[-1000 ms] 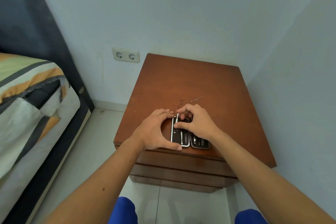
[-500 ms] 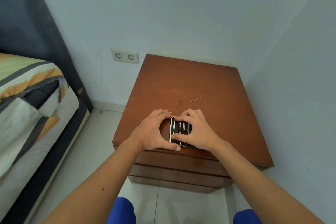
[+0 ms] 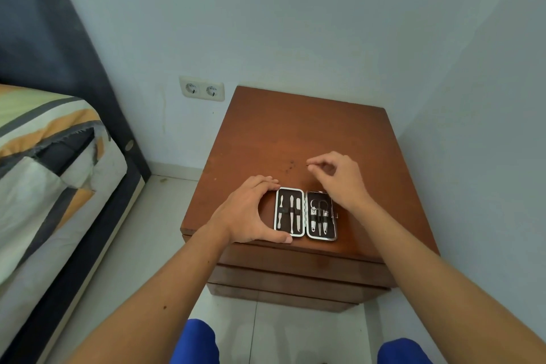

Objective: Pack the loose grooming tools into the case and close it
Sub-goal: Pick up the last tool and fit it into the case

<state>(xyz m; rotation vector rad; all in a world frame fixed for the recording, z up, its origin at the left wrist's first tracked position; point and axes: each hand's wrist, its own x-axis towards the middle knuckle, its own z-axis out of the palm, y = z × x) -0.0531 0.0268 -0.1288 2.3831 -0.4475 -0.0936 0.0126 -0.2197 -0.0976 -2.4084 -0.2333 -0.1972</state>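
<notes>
Bench (image 3: 310, 133): wooden, carries all items.
Case (image 3: 305, 214): open flat at near edge, five tools strapped in; closing outstanding.
Left hand (image 3: 251, 210): cupped, steadying case's left half, unchanged.
Right hand (image 3: 339, 177): lifted off case since earlier, now pinching at the loose pin's spot; pin itself hidden.

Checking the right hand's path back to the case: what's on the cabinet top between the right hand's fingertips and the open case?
In the head view, only bare cabinet top lies between the right hand and the open case, apart from small dark specks.
</notes>
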